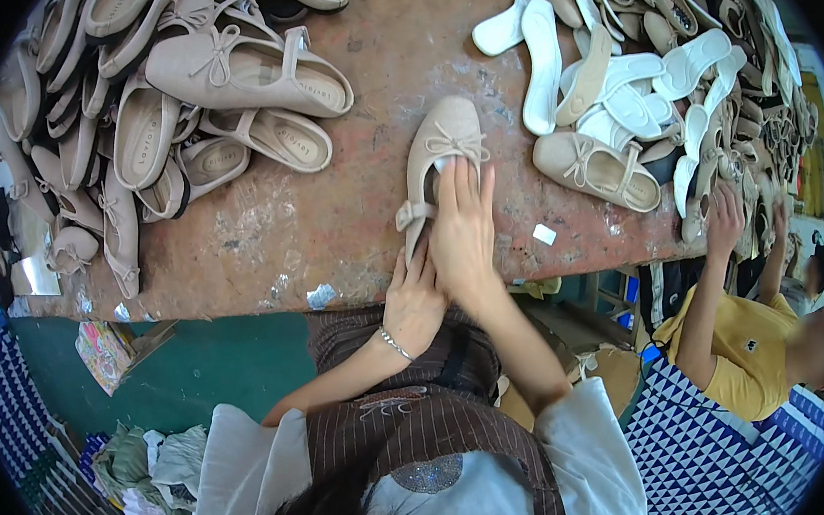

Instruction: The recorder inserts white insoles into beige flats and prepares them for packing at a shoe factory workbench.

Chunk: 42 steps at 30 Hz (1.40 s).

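A beige flat shoe (448,124) with a small bow stands near the front edge of the worktable, toe pointing away from me. My right hand (464,239) reaches into its opening with the fingers stretched out flat, pressing down inside; one finger lies along the outer right side. A bit of white shows in the opening by the fingertips. At the heel end, my left hand (411,306) curls its fingers against the shoe's back, close under my right wrist. The heel itself is mostly hidden by both hands. Another bow (415,214) sits on the strap.
Piled beige shoes (247,72) cover the table's left side. White insoles (540,63) and more shoes heap up at the right, with a single shoe (597,170) in front. A small white scrap (544,234) lies nearby. A co-worker in a yellow shirt (739,353) reaches toward the right pile.
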### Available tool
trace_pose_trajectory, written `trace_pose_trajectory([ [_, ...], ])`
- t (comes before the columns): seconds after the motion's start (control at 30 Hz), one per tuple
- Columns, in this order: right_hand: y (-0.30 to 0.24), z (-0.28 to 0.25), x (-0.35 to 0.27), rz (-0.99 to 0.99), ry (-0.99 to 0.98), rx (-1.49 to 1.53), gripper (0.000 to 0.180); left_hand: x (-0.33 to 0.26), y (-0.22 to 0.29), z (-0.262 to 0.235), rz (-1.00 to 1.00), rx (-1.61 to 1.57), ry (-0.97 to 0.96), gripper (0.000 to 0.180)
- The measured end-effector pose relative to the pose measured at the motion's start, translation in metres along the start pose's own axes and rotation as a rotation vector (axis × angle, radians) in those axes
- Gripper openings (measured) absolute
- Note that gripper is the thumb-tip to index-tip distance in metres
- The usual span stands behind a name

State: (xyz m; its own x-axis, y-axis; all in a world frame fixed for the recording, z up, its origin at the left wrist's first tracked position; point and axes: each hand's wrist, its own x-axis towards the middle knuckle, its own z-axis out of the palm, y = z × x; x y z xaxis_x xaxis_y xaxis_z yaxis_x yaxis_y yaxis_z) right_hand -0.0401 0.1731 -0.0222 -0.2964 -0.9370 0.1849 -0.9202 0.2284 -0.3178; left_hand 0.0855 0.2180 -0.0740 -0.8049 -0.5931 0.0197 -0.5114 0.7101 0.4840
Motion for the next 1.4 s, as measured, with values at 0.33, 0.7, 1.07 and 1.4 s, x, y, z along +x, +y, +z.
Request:
trace_pose_trajectory([
  [0.33,0.020,0.035,0.003,-0.046,0.066,-0.276,0.046,0.004,0.000,-0.003,-0.034,-0.016,-0.148,0.052],
  [0.7,0.039,0.055,0.028,-0.079,-0.403,-0.439,0.023,0.007,0.004,-0.004,-0.009,0.009,0.060,0.056],
  [1.07,0.123,-0.033,0.074,0.272,0.259,0.380,0.029,0.048,-0.083,-0.178,-0.073,-0.151,0.481,0.015],
  [1.4,0.177,0.023,0.120,0.412,0.118,-0.255,0.065,0.202,-0.135,-0.300,0.044,0.414,0.934,0.025],
])
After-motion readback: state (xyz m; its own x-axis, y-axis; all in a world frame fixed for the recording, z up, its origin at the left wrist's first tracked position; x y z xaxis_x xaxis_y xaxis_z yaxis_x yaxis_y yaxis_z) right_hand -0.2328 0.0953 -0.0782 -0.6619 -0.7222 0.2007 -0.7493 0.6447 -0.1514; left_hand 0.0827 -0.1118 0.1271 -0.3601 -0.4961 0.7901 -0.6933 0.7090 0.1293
